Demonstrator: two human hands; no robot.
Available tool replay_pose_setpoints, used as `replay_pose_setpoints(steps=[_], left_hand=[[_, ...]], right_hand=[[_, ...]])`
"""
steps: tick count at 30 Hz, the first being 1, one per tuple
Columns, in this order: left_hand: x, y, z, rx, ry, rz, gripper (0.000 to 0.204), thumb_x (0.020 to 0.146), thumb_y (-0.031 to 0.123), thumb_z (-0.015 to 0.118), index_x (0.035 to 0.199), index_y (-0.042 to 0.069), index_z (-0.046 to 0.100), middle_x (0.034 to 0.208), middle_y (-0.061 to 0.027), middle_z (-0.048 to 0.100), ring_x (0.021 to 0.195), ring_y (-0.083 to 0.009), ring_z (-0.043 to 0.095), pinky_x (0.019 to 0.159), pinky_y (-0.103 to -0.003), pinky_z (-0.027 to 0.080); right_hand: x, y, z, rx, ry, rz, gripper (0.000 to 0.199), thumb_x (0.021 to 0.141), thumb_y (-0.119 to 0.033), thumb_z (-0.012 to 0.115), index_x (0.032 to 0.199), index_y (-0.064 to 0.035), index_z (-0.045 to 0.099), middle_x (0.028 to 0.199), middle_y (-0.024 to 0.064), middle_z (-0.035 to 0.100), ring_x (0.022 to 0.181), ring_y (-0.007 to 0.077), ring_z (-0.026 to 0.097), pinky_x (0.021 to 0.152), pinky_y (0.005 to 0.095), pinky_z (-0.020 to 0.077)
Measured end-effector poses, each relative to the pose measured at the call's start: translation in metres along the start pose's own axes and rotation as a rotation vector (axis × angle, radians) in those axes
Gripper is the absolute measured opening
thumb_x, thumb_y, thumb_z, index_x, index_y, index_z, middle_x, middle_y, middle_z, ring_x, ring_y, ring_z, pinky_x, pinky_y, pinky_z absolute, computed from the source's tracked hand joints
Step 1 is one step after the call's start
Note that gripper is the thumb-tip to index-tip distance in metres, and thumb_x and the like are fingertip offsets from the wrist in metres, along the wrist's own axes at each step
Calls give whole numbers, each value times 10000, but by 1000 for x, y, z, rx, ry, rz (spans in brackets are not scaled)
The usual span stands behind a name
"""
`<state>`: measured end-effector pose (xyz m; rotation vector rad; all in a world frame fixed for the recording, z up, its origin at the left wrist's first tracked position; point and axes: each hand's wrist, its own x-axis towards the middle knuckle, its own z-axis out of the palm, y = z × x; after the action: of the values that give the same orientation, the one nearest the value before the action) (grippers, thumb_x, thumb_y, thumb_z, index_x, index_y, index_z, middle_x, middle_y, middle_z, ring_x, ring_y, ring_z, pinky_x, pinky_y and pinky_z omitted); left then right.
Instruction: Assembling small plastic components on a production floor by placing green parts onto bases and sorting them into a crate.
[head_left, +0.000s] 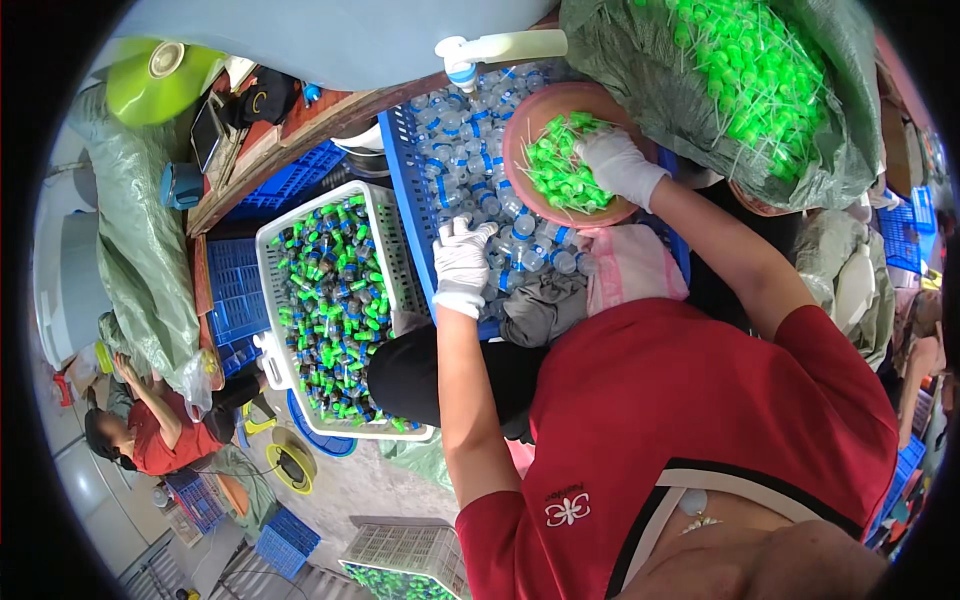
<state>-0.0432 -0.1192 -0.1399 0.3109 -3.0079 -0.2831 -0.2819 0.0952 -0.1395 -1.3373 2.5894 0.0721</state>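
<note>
My left hand (462,264), in a white glove, rests over small clear bottles (465,165) with blue bands. They fill a blue crate (403,165) before me. Its fingers are curled, and whatever lies under them is hidden. In a pink bowl (518,172) set on the bottles, my right hand (620,168), also white-gloved, reaches into bright green caps (560,175) with thin pale stems. Its fingers bend together among the caps; I cannot see what they grip.
Left stands a white basket (408,255) of dark bottles with green caps. An open grey-green sack (850,110) at upper right holds more stemmed green caps. A white tap (500,48) juts over the crate. A person in red (165,435) sits far left.
</note>
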Motion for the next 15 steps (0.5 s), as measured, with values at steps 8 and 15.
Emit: replay_pose_setpoints(steps=[8, 15], left_hand=[[13, -18, 27, -1032, 195, -280, 335, 741, 8, 754, 925, 75, 482, 895, -25, 477, 775, -146, 485, 674, -302, 455], [101, 50, -60, -1433, 436, -122, 451, 891, -43, 600, 1320, 37, 486, 1132, -48, 573, 932, -126, 544, 859, -268, 453]], right_hand=[[-28, -3, -29, 153, 381, -74, 290, 785, -46, 570, 1073, -47, 609, 1103, 180, 624, 1087, 378, 579, 900, 486, 464], [-44, -18, -99, 436, 497, -165, 253, 740, 4, 602, 990, -28, 578, 1015, 197, 583, 981, 408, 545, 881, 467, 462]])
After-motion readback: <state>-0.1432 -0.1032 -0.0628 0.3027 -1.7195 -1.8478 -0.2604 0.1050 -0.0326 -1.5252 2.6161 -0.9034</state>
